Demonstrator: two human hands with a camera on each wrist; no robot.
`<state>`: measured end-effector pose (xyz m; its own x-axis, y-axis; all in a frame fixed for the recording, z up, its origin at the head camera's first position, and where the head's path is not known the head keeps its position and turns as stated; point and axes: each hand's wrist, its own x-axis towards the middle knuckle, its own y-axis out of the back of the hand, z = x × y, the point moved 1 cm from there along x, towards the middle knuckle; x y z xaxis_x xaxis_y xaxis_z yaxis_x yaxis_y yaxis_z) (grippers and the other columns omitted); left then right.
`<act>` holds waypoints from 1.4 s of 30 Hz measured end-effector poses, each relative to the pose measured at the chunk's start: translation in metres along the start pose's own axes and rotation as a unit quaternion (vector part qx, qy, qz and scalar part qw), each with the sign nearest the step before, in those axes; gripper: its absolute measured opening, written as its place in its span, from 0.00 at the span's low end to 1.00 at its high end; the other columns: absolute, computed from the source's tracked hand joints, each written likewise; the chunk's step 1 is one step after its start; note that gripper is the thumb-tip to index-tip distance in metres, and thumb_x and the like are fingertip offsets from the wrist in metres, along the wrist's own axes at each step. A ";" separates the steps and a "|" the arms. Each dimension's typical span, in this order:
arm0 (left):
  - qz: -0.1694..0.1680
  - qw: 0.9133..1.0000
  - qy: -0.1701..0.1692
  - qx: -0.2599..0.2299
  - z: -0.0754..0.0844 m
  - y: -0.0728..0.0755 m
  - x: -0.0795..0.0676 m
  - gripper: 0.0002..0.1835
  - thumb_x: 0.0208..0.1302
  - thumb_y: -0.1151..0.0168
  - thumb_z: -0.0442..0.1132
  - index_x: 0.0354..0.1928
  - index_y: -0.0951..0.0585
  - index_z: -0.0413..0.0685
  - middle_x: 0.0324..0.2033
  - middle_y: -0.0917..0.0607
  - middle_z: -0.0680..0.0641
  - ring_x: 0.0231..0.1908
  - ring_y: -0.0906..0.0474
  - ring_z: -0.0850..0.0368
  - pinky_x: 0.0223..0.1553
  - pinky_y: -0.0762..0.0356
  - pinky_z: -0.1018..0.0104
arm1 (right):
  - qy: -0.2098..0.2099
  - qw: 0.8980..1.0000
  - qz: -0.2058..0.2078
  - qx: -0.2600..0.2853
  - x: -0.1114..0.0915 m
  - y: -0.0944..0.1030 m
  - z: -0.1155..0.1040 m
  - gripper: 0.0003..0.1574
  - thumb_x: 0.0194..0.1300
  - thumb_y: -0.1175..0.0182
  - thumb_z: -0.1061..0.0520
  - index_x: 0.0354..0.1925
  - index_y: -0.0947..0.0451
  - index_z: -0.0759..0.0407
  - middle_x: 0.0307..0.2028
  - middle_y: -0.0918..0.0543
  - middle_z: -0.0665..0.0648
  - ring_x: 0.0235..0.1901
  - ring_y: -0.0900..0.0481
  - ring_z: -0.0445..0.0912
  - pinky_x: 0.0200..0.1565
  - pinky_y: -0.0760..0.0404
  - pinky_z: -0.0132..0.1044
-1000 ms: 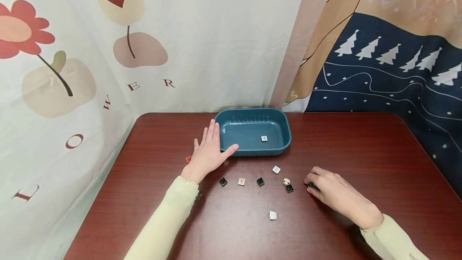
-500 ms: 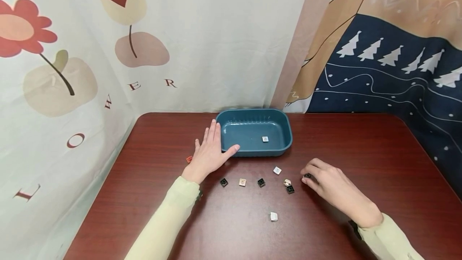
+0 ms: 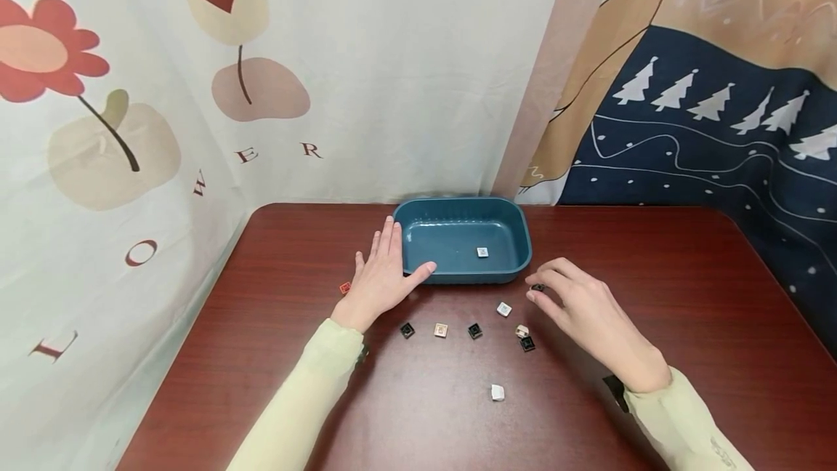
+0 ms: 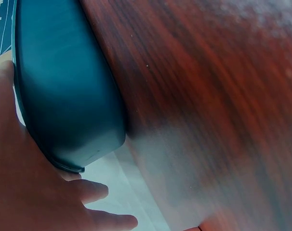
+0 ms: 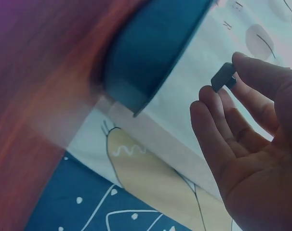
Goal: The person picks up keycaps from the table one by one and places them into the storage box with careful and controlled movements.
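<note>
My left hand point(image 3: 379, 278) rests against the left side of a dark teal plastic bin point(image 3: 526, 260), its fingers straight and the thumb spread along the near side. In the left wrist view, the bin's outer wall point(image 4: 69, 86) rises right beside the fingers. My right hand point(image 3: 591, 318) pinches a small black square block point(image 5: 224, 77) between thumb and fingertips, raised just off the bin's near right corner. Inside the bin lies a small white square block point(image 3: 482, 252). Another white block point(image 3: 503, 309) sits on the table between the bin and my right hand.
Several more small blocks lie on the brown table point(image 3: 275, 384): black ones point(image 3: 474, 331), a beige one point(image 3: 441, 330), a beige block point(image 3: 522, 331) against a black block point(image 3: 527, 344), a white one point(image 3: 498, 392) nearer me, and a red one point(image 3: 345, 288). Printed curtains hang behind.
My right hand has lifted the black block from the table and carried it up and left toward the bin. My left hand has stayed at the bin's side.
</note>
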<state>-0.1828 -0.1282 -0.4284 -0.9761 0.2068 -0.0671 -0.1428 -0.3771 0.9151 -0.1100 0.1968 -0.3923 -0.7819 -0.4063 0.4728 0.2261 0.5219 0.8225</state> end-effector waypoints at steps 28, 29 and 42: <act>0.005 1.000 -0.004 0.002 0.001 0.000 0.001 0.61 0.67 0.56 0.79 0.83 0.61 0.43 0.83 0.63 0.45 0.81 0.59 0.38 0.71 0.56 0.25 | -0.036 0.996 0.050 0.068 0.047 -0.017 -0.010 0.12 0.62 0.25 0.60 0.45 0.12 0.55 0.45 0.16 0.50 0.36 0.20 0.44 0.35 0.20 0.40; 0.005 1.000 -0.004 0.002 0.000 0.000 0.001 0.61 0.67 0.56 0.79 0.83 0.61 0.43 0.83 0.64 0.45 0.81 0.59 0.38 0.71 0.56 0.25 | -0.036 0.996 0.051 0.070 0.048 -0.018 -0.010 0.12 0.62 0.25 0.60 0.45 0.12 0.55 0.45 0.16 0.51 0.36 0.20 0.44 0.35 0.20 0.40; 0.005 1.000 -0.005 -0.003 0.000 0.000 0.000 0.60 0.68 0.54 0.78 0.83 0.60 0.42 0.83 0.64 0.45 0.80 0.59 0.38 0.71 0.55 0.25 | -0.055 0.995 0.029 0.081 0.061 -0.042 -0.003 0.11 0.64 0.26 0.59 0.46 0.12 0.59 0.44 0.16 0.54 0.43 0.18 0.47 0.41 0.19 0.43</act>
<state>-0.1827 -0.1280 -0.4282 -0.9757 0.2122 -0.0538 -0.1339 -0.3842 0.9135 -0.1654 0.1484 -0.3973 -0.8313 -0.2919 0.4731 0.1826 0.6604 0.7284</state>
